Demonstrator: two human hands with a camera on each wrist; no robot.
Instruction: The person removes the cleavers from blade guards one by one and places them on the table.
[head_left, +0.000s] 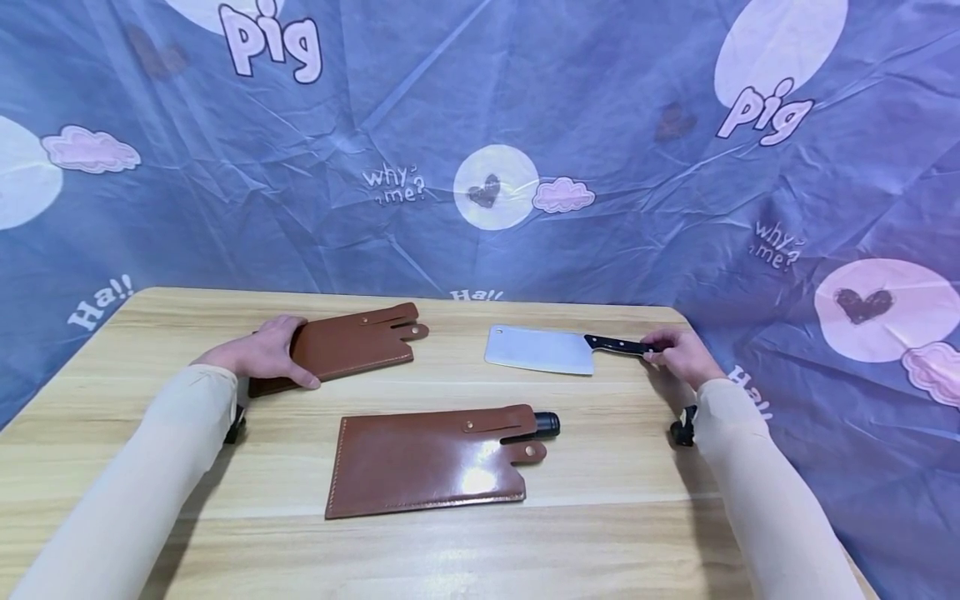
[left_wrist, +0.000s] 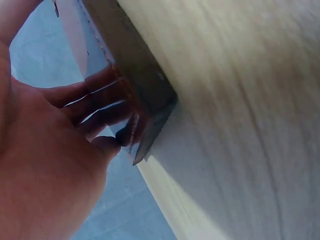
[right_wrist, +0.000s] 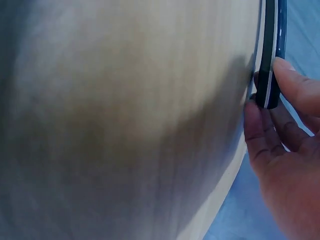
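Observation:
A brown leather knife sheath (head_left: pixel 352 340) lies at the back left of the table, its strap end pointing right. Over its left end my left hand (head_left: pixel 262 354) is spread, thumb by the near edge. In the left wrist view, its fingers (left_wrist: pixel 75 102) reach the glossy leather, which mirrors them. At the back right lies a cleaver (head_left: pixel 540 349), with its broad steel blade to the left. My right hand (head_left: pixel 681 354) pinches the butt of its black handle (head_left: pixel 618 344); the right wrist view shows thumb and fingertips around that handle end.
A second brown leather sheath (head_left: pixel 420 462) lies nearer, mid-table, with a ribbed black cylindrical end (head_left: pixel 547 424) sticking out on its right. Behind the wooden table (head_left: pixel 600 517) hangs a blue printed cloth (head_left: pixel 420 108), which also runs down the right side.

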